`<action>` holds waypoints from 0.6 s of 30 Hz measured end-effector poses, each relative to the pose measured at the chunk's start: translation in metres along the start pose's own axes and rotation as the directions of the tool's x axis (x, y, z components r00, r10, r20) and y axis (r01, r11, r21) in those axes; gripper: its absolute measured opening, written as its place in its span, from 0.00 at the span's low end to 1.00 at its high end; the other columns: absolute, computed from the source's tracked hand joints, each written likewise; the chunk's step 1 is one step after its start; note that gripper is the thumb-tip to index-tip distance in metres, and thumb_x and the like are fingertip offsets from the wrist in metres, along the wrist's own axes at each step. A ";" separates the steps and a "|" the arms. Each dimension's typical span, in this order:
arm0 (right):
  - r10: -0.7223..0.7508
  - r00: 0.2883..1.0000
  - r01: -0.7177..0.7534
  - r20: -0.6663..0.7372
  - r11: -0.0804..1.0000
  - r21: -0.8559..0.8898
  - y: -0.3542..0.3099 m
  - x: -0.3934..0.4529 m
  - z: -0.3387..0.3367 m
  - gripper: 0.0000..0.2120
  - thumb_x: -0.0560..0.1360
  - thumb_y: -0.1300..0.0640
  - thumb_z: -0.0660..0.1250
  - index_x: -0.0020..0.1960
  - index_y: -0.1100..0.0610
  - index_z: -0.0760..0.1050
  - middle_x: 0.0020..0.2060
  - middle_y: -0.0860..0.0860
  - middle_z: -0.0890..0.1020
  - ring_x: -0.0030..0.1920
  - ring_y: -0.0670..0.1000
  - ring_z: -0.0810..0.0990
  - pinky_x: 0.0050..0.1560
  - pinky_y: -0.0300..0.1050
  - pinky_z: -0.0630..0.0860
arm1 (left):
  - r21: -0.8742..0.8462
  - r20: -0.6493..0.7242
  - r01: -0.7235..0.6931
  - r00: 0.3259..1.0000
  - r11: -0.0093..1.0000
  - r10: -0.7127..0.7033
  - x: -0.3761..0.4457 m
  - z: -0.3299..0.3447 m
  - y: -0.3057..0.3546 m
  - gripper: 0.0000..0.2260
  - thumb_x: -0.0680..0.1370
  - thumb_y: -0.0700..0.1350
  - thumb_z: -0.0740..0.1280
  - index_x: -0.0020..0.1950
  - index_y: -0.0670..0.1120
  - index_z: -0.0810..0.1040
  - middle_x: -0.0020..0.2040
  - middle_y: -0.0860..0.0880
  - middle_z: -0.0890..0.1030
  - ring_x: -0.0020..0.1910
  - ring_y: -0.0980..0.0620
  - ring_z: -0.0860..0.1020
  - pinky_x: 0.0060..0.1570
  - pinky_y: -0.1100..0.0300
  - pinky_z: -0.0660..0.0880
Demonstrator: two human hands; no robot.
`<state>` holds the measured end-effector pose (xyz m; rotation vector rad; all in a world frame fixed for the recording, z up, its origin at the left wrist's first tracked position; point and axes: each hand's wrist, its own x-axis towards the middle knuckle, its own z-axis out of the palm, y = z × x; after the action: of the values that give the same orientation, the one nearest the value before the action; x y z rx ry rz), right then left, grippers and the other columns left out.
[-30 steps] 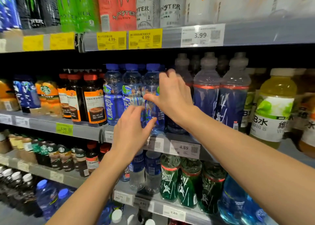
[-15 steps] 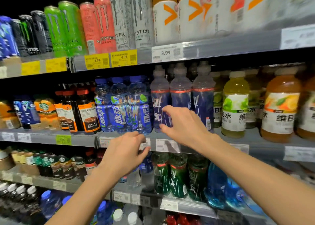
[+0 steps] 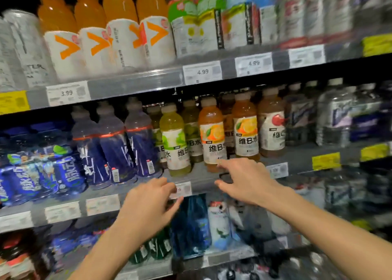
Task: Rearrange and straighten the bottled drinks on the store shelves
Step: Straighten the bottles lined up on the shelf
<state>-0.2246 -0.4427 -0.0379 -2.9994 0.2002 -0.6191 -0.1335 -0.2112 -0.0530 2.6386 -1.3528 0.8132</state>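
Item: middle shelf (image 3: 297, 152), taken as the landmark. Carries, left along its front edge, blue-labelled water bottles (image 3: 63, 173), then three dark blue sports bottles (image 3: 114, 154) with red bands; right of those, the vitamin drinks.

Change noted: both hands have left the blue bottles they were at a second ago and moved rightward along the shelf. Judged: that section is done with, and the vitamin row is next for straightening.

Item: green vitamin bottle (image 3: 175, 139), at the shelf front, standing forward of its neighbours.

Item: orange vitamin bottle (image 3: 212, 135), just right of the green one, upright, label facing out.

Item: right hand (image 3: 246, 180), at the shelf lip, fingers (image 3: 222, 163) spread and empty, fingertips about touching the orange bottle's base.

Item: left hand (image 3: 148, 203), below the shelf lip, fingers loosely spread, holding nothing, over a price tag (image 3: 183, 189).
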 end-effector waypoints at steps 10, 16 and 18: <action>0.222 0.975 -0.223 -0.029 0.972 -0.075 0.138 -0.054 -0.026 0.19 0.77 0.39 0.64 0.63 0.47 0.75 0.55 0.47 0.83 0.59 0.53 0.80 0.47 0.48 0.77 | -0.061 -0.017 -0.162 0.987 0.985 0.161 0.072 0.038 0.106 0.18 0.78 0.65 0.53 0.49 0.55 0.76 0.45 0.56 0.78 0.46 0.54 0.79 0.34 0.60 0.72; 0.354 0.934 -0.356 -0.045 0.934 -0.035 0.193 -0.066 -0.034 0.19 0.76 0.39 0.65 0.63 0.47 0.75 0.55 0.46 0.83 0.56 0.52 0.81 0.53 0.52 0.80 | -0.066 -0.032 -0.215 0.976 0.974 0.214 0.101 0.049 0.146 0.11 0.75 0.61 0.66 0.40 0.56 0.73 0.35 0.57 0.75 0.34 0.55 0.78 0.25 0.63 0.60; 0.415 0.906 -0.412 -0.089 0.910 0.049 0.211 -0.065 -0.035 0.18 0.75 0.40 0.68 0.60 0.49 0.76 0.52 0.47 0.83 0.54 0.53 0.81 0.52 0.52 0.80 | -0.068 -0.035 -0.222 0.975 0.973 0.220 0.107 0.051 0.157 0.11 0.75 0.62 0.65 0.40 0.56 0.71 0.35 0.57 0.74 0.35 0.55 0.78 0.25 0.63 0.58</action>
<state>-0.3214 -0.6439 -0.0512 -2.7644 0.8011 -0.7068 -0.1824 -0.4013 -0.0729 2.4435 -1.6580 0.8030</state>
